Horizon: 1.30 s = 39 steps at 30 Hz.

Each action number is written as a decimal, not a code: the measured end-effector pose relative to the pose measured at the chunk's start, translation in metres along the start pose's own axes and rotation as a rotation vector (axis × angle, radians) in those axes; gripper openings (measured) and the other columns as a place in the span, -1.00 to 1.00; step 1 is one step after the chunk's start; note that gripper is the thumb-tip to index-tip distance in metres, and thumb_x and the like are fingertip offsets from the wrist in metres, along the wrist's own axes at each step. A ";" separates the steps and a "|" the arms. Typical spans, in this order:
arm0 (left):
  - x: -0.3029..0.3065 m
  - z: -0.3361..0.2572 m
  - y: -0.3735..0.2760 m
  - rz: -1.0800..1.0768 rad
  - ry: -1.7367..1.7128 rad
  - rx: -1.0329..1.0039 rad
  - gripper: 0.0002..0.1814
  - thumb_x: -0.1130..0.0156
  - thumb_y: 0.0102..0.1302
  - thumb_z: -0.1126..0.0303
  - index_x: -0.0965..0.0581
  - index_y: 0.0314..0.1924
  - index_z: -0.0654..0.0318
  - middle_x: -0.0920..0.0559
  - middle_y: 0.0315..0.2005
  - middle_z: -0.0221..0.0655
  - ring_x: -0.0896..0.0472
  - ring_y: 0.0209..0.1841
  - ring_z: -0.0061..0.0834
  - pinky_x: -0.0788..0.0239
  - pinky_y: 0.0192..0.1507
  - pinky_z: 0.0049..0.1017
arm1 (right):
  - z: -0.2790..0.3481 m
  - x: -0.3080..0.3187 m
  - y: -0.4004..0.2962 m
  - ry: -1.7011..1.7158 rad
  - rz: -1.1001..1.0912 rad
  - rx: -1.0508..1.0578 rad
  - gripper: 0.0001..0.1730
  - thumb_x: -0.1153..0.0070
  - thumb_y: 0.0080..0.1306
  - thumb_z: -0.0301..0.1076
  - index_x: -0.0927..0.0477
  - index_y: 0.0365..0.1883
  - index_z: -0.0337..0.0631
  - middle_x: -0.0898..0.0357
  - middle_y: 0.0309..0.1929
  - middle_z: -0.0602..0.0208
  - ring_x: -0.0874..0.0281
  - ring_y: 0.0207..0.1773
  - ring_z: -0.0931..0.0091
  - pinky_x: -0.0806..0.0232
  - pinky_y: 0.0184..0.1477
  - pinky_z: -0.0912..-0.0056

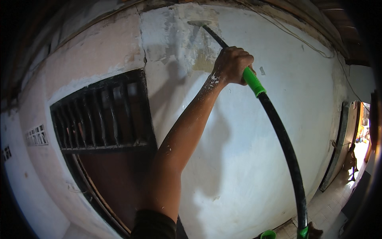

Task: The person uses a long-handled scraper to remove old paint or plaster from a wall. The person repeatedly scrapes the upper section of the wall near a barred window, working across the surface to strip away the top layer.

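Note:
My left hand [234, 64] is closed around a long black pole [285, 143], just above its green grip sleeve [253, 82]. At the pole's upper end a flat, wide scraper head [199, 23] lies against the wall high up, over a patch of peeled paint [203, 61]. White flakes dot my left wrist and forearm. Low at the right edge of the view, a second green grip [303, 232] shows on the pole. Beside it is a small part of my right hand [315, 231], which seems to be on the pole; its fingers are mostly hidden.
A white painted wall [256, 125] fills the middle, with a crack [144, 56] above a dark doorway. Black vent bars [101, 116] top that doorway. A green bucket [268, 234] stands at the wall's foot. Loose cables [294, 35] hang above; a tiled passage [331, 200] runs right.

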<state>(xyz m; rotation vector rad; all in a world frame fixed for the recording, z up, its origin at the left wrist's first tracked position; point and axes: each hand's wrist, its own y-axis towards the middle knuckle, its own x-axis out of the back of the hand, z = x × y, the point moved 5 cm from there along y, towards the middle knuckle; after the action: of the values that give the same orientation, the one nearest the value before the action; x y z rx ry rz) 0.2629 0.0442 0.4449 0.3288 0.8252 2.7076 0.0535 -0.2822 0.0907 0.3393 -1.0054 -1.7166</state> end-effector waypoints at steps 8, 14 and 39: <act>0.002 0.045 0.047 0.039 0.127 -0.070 -0.71 -0.47 -0.10 0.24 -0.47 -0.61 0.12 -0.61 -0.59 -0.31 -0.65 -0.44 -0.20 -0.49 -0.34 -0.19 | -0.001 -0.021 0.043 0.245 -0.034 0.231 -0.56 -0.07 0.59 -0.23 -0.51 0.27 -0.38 -0.75 -0.11 0.12 -0.60 -0.45 0.69 -0.40 -0.54 0.66; -0.004 0.052 0.039 0.143 0.101 -0.010 -0.72 -0.45 -0.04 0.27 -0.47 -0.60 0.12 -0.62 -0.58 -0.30 -0.64 -0.42 -0.15 -0.46 -0.33 -0.17 | 0.016 -0.018 0.047 0.280 0.023 -0.018 -0.58 -0.13 0.57 -0.33 -0.51 0.28 -0.42 -0.69 -0.06 0.15 -0.34 -0.36 0.75 -0.19 -0.35 0.71; 0.020 0.009 -0.008 -0.039 0.054 0.039 -0.68 -0.44 -0.12 0.22 -0.41 -0.65 0.09 -0.54 -0.67 -0.38 -0.59 -0.52 -0.27 -0.41 -0.40 -0.27 | 0.009 -0.023 0.009 0.267 0.097 -0.055 -0.53 -0.15 0.56 -0.22 -0.52 0.23 -0.44 -0.70 -0.07 0.16 -0.54 -0.27 0.64 -0.37 -0.29 0.66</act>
<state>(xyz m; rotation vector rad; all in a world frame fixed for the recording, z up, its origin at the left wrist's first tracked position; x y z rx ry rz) 0.2485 0.0619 0.4498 0.2459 0.8911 2.6779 0.0624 -0.2581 0.0976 0.4627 -0.7667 -1.5603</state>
